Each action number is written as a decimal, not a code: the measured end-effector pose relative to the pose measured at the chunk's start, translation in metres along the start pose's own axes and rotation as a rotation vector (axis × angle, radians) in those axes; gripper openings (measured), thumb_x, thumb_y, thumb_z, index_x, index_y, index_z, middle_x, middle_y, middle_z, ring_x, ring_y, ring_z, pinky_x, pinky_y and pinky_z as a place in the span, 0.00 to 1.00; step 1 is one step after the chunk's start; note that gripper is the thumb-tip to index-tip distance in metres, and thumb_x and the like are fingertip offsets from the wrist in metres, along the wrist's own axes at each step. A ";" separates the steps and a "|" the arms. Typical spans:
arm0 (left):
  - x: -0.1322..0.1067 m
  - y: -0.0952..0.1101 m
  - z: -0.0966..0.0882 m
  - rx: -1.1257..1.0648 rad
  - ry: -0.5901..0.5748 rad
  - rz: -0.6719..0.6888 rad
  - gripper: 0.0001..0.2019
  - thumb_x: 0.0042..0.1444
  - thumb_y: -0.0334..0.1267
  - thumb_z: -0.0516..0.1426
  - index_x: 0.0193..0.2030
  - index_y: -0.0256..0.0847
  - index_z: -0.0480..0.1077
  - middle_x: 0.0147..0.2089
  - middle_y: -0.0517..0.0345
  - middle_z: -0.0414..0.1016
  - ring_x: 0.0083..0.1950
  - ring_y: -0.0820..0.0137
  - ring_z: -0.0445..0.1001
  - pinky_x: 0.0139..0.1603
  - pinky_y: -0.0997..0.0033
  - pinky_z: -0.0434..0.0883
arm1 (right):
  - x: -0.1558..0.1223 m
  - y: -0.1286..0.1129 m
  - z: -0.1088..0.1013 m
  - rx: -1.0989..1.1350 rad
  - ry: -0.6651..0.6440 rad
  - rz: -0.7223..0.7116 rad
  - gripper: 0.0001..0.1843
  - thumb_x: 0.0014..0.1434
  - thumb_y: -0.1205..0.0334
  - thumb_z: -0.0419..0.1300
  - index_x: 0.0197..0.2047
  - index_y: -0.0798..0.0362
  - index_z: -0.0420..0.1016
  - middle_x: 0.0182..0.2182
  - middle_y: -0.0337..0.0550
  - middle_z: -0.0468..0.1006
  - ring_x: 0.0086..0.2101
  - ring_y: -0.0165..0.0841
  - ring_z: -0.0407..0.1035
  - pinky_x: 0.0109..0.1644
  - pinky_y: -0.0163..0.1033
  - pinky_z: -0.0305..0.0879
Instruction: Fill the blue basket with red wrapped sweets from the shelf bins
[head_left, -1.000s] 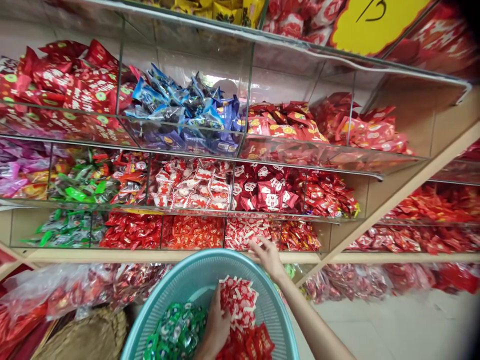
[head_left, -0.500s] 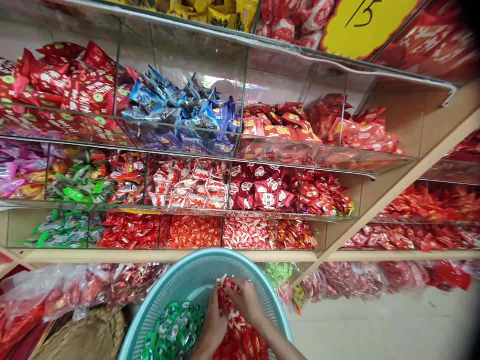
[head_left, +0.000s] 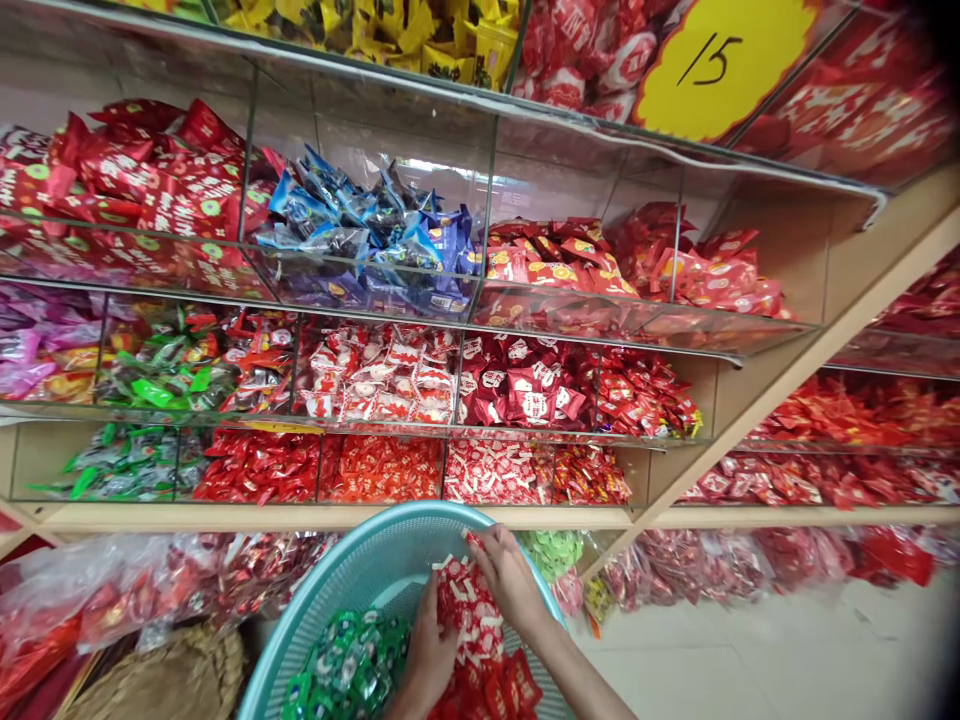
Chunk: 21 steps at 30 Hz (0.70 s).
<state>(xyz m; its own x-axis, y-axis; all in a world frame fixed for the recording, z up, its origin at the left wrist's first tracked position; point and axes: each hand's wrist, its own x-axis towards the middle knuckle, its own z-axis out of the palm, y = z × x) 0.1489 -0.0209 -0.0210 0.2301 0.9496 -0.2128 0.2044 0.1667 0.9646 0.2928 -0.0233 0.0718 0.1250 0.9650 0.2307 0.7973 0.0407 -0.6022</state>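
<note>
Both hands (head_left: 512, 580) (right higher) farther apart

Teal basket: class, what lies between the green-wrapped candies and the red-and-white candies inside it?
The person's left hand lies between the green-wrapped candies and the red-and-white candies in the teal basket, as the head view shows.

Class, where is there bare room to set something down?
Bare floor tiles show right of the turquoise basket, in front of the bagged sweets; its bare inside also shows beyond the green-wrapped sweets. The shelved sweets lie crowded.
</note>
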 end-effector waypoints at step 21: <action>0.014 -0.037 0.005 0.055 -0.037 -0.019 0.41 0.44 0.31 0.51 0.68 0.32 0.44 0.70 0.48 0.49 0.67 0.65 0.55 0.63 0.71 0.60 | 0.071 0.011 -0.020 -0.191 0.120 0.006 0.16 0.64 0.61 0.45 0.50 0.53 0.69 0.43 0.49 0.71 0.43 0.36 0.67 0.47 0.38 0.63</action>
<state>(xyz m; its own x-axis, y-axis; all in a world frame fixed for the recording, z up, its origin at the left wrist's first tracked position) 0.1495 -0.0149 -0.0608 0.2605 0.9359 -0.2372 0.2603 0.1686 0.9507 0.3222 0.0409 0.0964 0.1904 0.9268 0.3238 0.8924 -0.0260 -0.4505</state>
